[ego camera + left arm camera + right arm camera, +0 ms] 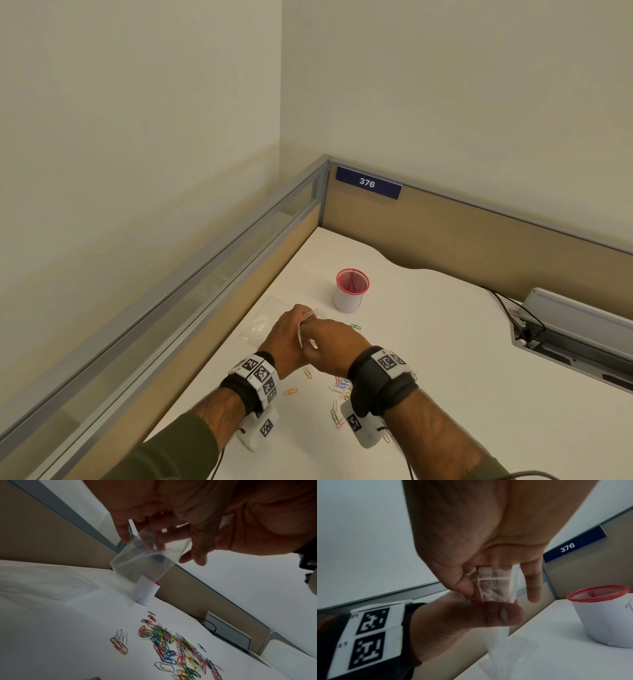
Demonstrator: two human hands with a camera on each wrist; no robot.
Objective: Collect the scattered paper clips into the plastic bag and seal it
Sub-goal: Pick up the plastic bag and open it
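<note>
Hands meeting on a clear plastic bag [142,563] above our white desk [428,342].
We pinch the bag's top edge with our left hand [286,337] and right hand [330,346], fingers curled on the plastic, and it hangs off the desk. Beyond our grip stands a red-rimmed cup [351,290]; below and nearer us, coloured paper clips [173,643] lie scattered loose.

Left hand [197,513]: fingers curled, pinching the bag's top edge.
Bag [145,563]: clear, hanging above the desk.
Clips [173,642]: coloured heap on the white desk [51,635], below the bag.
Cup [149,592]: white, red rim, behind the bag.
Cable [208,624]: black, by the partition.
</note>
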